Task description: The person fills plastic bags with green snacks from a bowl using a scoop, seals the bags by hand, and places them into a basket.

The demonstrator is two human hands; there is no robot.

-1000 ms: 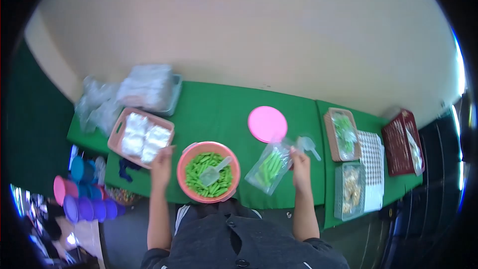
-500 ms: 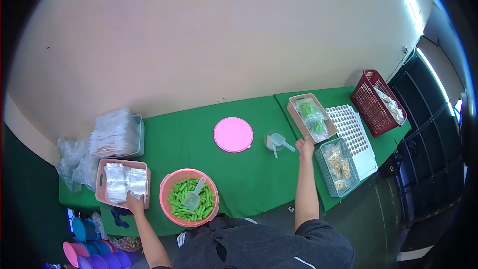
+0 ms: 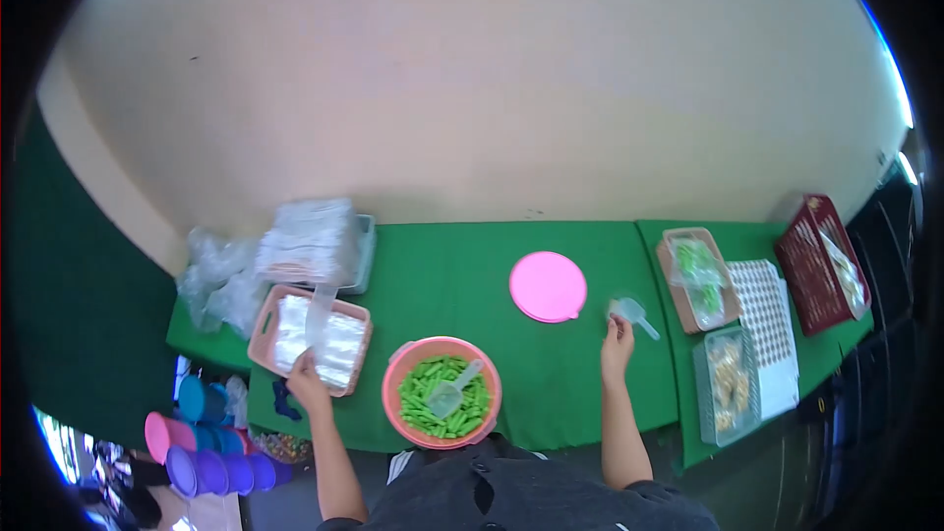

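Green table (image 3: 442, 265) — left hand (image 3: 305, 374) grip lifts clear bag (image 3: 320, 313) above pink tray (image 3: 265, 320).

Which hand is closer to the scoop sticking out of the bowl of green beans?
Probably the left hand. It is nearer the bowl, but it holds an empty clear bag above the pink tray. The right hand is farther off, by a small clear scoop.
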